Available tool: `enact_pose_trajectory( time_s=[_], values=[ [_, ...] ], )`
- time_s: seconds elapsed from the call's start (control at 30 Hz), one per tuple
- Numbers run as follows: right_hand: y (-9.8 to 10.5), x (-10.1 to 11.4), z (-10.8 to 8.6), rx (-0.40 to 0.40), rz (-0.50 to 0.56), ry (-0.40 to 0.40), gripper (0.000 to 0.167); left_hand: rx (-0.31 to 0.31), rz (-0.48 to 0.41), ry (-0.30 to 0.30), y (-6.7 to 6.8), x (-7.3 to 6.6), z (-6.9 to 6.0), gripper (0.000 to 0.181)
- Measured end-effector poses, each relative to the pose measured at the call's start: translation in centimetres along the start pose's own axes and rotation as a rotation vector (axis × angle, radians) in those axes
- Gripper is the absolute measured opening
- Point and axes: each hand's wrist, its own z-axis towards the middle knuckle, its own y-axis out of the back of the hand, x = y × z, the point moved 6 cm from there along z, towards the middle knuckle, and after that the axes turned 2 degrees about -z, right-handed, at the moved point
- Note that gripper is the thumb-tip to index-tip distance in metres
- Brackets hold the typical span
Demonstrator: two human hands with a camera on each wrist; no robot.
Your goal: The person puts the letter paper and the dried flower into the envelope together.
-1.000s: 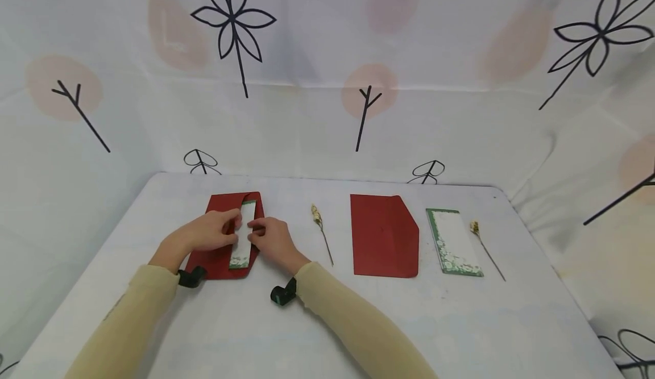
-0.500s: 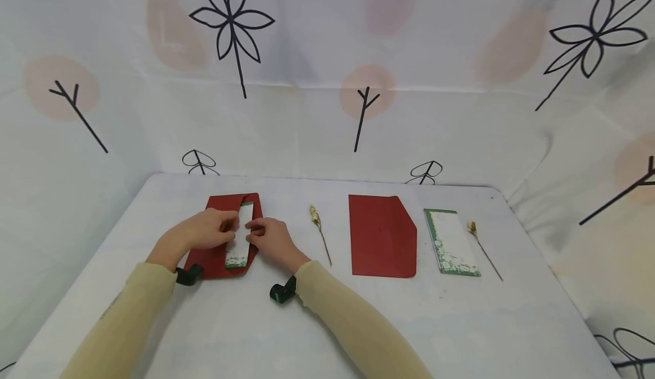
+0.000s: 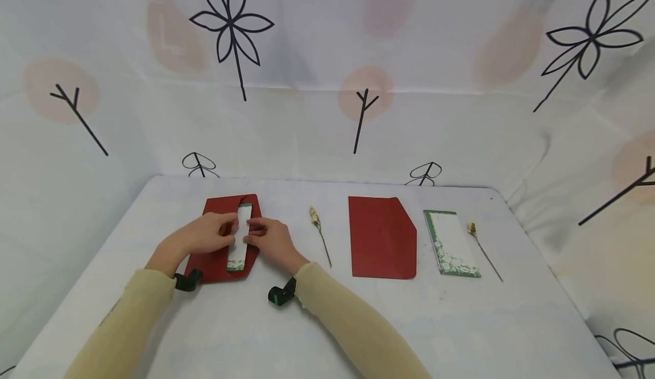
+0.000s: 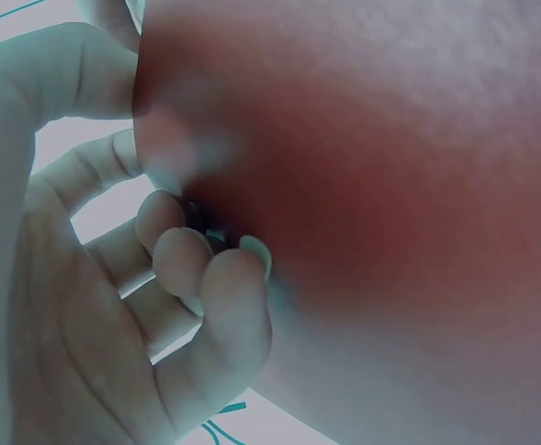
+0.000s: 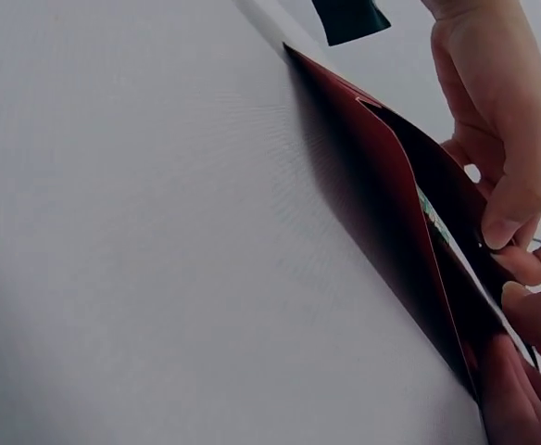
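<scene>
In the head view, a red envelope [image 3: 217, 204] lies at the left of the table with a white, green-bordered card [image 3: 239, 248] partly inside it. My left hand [image 3: 212, 233] is over the envelope and pinches its panel beside the card. From the right, my right hand [image 3: 273, 241] pinches the card's right edge between thumb and fingers. The right wrist view shows the envelope [image 5: 382, 148] gaping, with a strip of the card [image 5: 434, 222] inside. The left wrist view has the left fingertips [image 4: 229, 287] curled against the blurred red envelope; their contact is partly hidden.
A dried flower stem [image 3: 319, 231] lies right of the hands. Further right are a second red envelope [image 3: 382, 237], another floral-edged card [image 3: 452, 242] and a second dried flower [image 3: 483, 249]. All rest on the white table [image 3: 327, 328], with a patterned cloth [image 3: 307, 129] behind.
The card and the right fingertips have shifted very slightly left relative to the envelope. Both hands otherwise keep their places and grips.
</scene>
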Motion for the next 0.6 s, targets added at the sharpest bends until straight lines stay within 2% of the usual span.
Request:
enact_pose_trajectory(
  time_s=[0.13, 0.23, 0.43, 0.6],
  values=[
    [0.3, -0.42, 0.04, -0.032, 0.099, -0.001, 0.029, -0.005, 0.005, 0.002, -0.04, -0.05, 0.04, 0.013],
    [0.33, -0.68, 0.01, -0.024, 0.128, 0.007, 0.025, -0.004, 0.01, 0.005, -0.11, -0.06, -0.03, 0.014],
    [0.21, -0.49, -0.19, 0.036, 0.116, 0.059, 0.025, -0.011, 0.007, -0.006, -0.18, -0.1, -0.08, 0.013],
    [0.0, -0.17, -0.45, 0.128, 0.096, 0.076, 0.029, -0.013, -0.013, -0.01, -0.28, 0.07, 0.08, 0.013]
  ],
)
